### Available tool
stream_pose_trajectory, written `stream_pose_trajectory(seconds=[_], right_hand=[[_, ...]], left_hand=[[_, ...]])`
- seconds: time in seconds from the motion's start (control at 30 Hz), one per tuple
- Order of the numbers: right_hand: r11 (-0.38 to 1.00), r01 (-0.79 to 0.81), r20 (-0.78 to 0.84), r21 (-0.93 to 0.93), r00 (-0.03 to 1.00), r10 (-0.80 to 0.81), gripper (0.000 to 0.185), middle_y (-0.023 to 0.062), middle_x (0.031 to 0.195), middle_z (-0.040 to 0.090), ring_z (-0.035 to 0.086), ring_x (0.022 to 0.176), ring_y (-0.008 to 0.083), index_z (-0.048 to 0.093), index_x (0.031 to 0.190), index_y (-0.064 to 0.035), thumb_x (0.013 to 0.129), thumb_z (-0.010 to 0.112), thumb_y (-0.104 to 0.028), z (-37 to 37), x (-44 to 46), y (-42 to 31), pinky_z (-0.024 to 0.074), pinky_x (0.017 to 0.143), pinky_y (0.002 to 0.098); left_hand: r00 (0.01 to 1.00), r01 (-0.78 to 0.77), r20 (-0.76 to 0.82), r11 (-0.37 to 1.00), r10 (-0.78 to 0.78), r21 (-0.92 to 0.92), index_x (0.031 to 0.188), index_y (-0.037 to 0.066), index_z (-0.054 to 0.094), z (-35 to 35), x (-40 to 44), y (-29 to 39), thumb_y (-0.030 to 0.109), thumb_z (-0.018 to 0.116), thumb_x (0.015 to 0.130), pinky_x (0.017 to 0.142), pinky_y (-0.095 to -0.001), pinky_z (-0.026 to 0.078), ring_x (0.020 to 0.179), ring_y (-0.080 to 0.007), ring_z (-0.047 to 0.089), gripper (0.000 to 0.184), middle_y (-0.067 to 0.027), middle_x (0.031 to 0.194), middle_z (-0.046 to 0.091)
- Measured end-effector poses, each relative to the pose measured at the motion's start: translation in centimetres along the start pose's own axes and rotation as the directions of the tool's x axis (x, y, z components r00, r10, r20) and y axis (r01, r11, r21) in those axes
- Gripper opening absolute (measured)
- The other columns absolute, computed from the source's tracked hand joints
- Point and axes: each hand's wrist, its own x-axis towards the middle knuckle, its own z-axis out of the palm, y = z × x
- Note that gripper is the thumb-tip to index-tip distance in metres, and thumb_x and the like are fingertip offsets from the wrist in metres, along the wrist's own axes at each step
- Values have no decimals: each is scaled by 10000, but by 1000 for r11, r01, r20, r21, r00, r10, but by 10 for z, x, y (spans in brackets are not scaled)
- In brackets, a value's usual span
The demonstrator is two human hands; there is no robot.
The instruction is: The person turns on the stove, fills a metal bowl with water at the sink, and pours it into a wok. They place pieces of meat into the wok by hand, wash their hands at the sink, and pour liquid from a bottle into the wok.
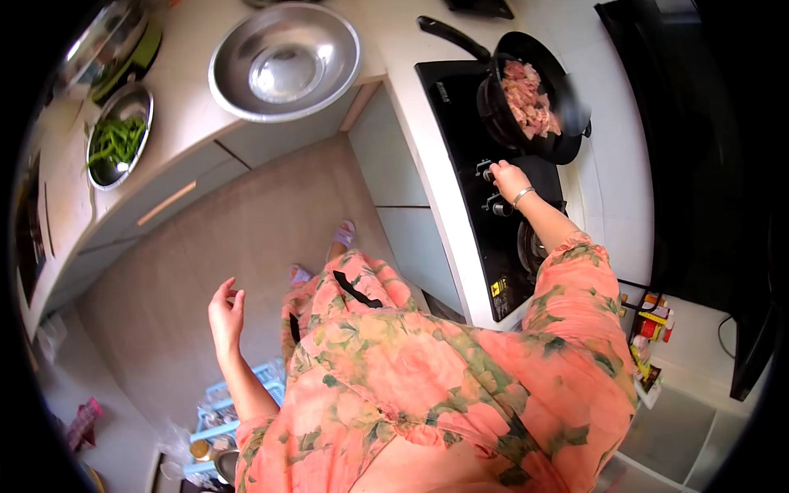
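My right hand [509,179], with a bracelet at its wrist, has its fingers closed on a control knob [488,173] of the black gas stove [460,140]. A second knob [500,207] sits just nearer to me. Beyond that hand, a black wok [567,99] stands on the far burner, its handle pointing left. Pieces of raw-looking pinkish meat [528,99] lie in the wok. My left hand [226,311] hangs in the air over the floor, holding nothing, its fingers loosely bent and apart.
On the counter stand a large steel basin [339,51] and a smaller steel bowl [145,131] of cut green vegetables [117,140]. A blue rack [215,428] with jars is on the floor at lower left. Seasoning packets [655,319] hang right of the stove.
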Motion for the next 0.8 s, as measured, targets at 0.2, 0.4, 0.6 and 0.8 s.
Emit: stream_pose_trajectory(seconds=[0.2,0.4,0.6,0.8], right_hand=[[999,8,-8,46,1000,-7,245,159,858,526,549,774,363,511,900,-57,685,626,-26,-2,-1,-5,462,668,424],[1000,4,3,30,1000,-4,281,148,880,533,544,806,363,514,928,-61,679,634,-12,1,6,-19,461,691,418],[992,-96,30,-83,995,99,322,178,901,531,555,801,382,473,969,-61,689,621,-3,8,7,-26,472,694,440],[901,-370,79,-228,915,396,429,184,1022,523,556,877,360,452,1070,-62,685,642,-54,15,13,-43,474,755,413]], left_hand=[[996,86,-3,994,-87,-74,1104,45,559,-5,-19,-39,97,616,773,506,-261,405,519,-115,448,340,-58,746,585],[987,161,-2,982,-162,-95,1107,47,558,-7,-36,-73,106,614,773,516,-264,417,522,-120,465,344,-67,769,592],[977,209,-15,966,-214,-149,1108,50,561,-7,-49,-102,108,613,771,524,-264,421,511,-118,456,347,-66,775,594],[976,205,-45,966,-214,-156,1109,48,560,-21,-55,-109,117,611,773,539,-266,424,530,-116,463,346,-66,773,592]])
